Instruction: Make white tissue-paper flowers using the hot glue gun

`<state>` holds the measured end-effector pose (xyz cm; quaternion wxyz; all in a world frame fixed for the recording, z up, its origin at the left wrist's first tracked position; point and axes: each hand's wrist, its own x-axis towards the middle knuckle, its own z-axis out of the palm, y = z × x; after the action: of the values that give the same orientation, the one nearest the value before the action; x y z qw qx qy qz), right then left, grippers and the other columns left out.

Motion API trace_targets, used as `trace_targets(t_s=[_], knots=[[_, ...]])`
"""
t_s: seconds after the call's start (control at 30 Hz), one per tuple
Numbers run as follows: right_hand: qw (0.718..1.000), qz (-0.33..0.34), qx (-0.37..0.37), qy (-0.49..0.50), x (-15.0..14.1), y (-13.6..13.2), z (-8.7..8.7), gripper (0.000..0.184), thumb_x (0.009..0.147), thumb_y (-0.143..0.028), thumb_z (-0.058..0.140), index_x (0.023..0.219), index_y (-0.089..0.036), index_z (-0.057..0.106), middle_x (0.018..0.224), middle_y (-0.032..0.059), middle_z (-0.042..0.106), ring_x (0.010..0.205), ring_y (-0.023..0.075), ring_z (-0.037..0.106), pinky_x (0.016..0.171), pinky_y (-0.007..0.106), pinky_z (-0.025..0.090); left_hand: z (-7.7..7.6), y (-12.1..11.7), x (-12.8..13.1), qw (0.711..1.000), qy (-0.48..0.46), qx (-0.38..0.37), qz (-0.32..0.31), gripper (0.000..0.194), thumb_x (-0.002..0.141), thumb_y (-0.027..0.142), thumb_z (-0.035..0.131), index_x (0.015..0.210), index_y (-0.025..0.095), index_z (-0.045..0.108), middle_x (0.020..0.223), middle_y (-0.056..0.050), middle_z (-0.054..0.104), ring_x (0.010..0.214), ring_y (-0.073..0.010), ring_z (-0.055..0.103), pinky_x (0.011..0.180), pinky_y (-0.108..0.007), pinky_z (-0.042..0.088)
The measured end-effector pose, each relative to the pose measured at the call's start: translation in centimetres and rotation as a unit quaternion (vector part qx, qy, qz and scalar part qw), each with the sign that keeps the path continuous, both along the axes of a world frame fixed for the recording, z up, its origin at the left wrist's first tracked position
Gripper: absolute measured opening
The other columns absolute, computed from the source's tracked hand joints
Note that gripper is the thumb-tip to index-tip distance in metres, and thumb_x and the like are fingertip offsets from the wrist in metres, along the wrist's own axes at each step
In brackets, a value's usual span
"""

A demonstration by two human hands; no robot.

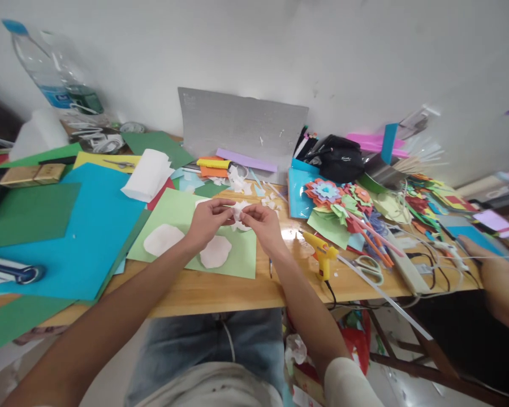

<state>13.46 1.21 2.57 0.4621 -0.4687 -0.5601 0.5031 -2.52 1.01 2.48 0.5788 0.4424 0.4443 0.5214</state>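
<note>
My left hand (210,219) and my right hand (261,222) meet over the wooden table (220,288), and both pinch a small white paper flower piece (239,213) between their fingertips. Under them lies a light green paper sheet (176,212). Two white scalloped paper cutouts rest on it, one (163,238) at the left and one (215,251) near my left wrist. White paper scraps (269,202) are scattered just beyond my right hand.
A yellow glue gun (321,253) and scissors (370,269) lie to the right, beside colourful paper flowers (337,200). Blue (80,232) and green (23,212) sheets cover the left. A water bottle (53,76) stands far left. Another person's hand (498,280) is at the right edge.
</note>
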Motion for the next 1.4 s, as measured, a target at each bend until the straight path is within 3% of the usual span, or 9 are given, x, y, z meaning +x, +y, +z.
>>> trace_targets(t_s=[0.23, 0.43, 0.8, 1.03, 1.17, 1.3, 1.4], knots=[[1.0, -0.011, -0.009, 0.01, -0.31, 0.03, -0.39, 0.018, 0.069, -0.037, 0.072, 0.076, -0.022, 0.066, 0.069, -0.0014, 0.064, 0.062, 0.0122, 0.057, 0.061, 0.026, 0.046, -0.31, -0.04, -0.04, 1.0, -0.015, 0.007, -0.013, 0.04, 0.069, 0.032, 0.077, 0.104, 0.015, 0.068, 0.082, -0.004, 0.071, 0.077, -0.0174, 0.069, 0.08, -0.04, 0.06], [0.999, -0.004, 0.004, 0.032, -0.21, 0.02, -0.66, 0.018, 0.072, -0.033, 0.069, 0.088, -0.025, 0.071, 0.071, -0.0021, 0.065, 0.063, 0.0116, 0.057, 0.064, 0.026, 0.046, -0.48, 0.08, -0.02, 1.0, -0.01, 0.014, -0.012, 0.033, 0.068, 0.031, 0.076, 0.095, 0.014, 0.069, 0.084, -0.005, 0.071, 0.077, -0.0173, 0.068, 0.08, -0.039, 0.06], [0.995, -0.005, -0.037, 0.094, -0.41, 0.16, -0.68, 0.007, 0.068, -0.025, 0.066, 0.073, -0.022, 0.071, 0.073, -0.0012, 0.066, 0.067, 0.0114, 0.058, 0.068, 0.026, 0.048, -0.24, 0.05, -0.06, 0.999, 0.0, 0.043, -0.021, 0.019, 0.068, 0.025, 0.073, 0.084, 0.015, 0.07, 0.081, -0.002, 0.069, 0.076, -0.0158, 0.066, 0.084, -0.038, 0.057], [0.998, -0.028, 0.061, 0.006, -0.39, -0.11, -0.36, 0.011, 0.074, -0.023, 0.059, 0.076, -0.021, 0.07, 0.076, 0.0004, 0.068, 0.072, 0.0142, 0.06, 0.067, 0.027, 0.047, 0.04, -0.05, 0.07, 0.999, -0.034, 0.037, -0.018, 0.023, 0.076, 0.031, 0.069, 0.092, 0.015, 0.067, 0.089, -0.005, 0.069, 0.083, -0.0175, 0.066, 0.083, -0.038, 0.056], [0.993, -0.02, 0.107, -0.04, -0.49, -0.34, -0.14, 0.01, 0.077, -0.024, 0.059, 0.077, -0.021, 0.069, 0.078, 0.0013, 0.068, 0.073, 0.0148, 0.061, 0.069, 0.027, 0.048, -0.57, 0.22, 0.06, 0.997, 0.03, 0.073, 0.001, 0.028, 0.07, 0.028, 0.074, 0.095, 0.015, 0.067, 0.087, -0.005, 0.069, 0.084, -0.0176, 0.065, 0.081, -0.035, 0.055], [0.997, -0.022, 0.07, -0.024, -0.52, -0.26, -0.04, 0.015, 0.077, -0.031, 0.063, 0.088, -0.021, 0.067, 0.079, 0.001, 0.067, 0.071, 0.0145, 0.06, 0.066, 0.027, 0.048, -0.69, 0.25, -0.11, 0.988, 0.098, 0.117, 0.016, 0.028, 0.073, 0.027, 0.07, 0.099, 0.016, 0.066, 0.092, -0.005, 0.068, 0.081, -0.0156, 0.064, 0.076, -0.03, 0.053], [0.999, -0.002, 0.037, -0.037, -0.49, -0.14, -0.09, 0.019, 0.077, -0.037, 0.065, 0.082, -0.019, 0.069, 0.075, 0.0014, 0.066, 0.068, 0.0139, 0.058, 0.065, 0.027, 0.047, -0.43, 0.06, -0.18, 0.983, 0.128, 0.131, 0.017, 0.027, 0.076, 0.029, 0.068, 0.1, 0.017, 0.065, 0.096, -0.006, 0.068, 0.08, -0.0152, 0.063, 0.071, -0.028, 0.052]])
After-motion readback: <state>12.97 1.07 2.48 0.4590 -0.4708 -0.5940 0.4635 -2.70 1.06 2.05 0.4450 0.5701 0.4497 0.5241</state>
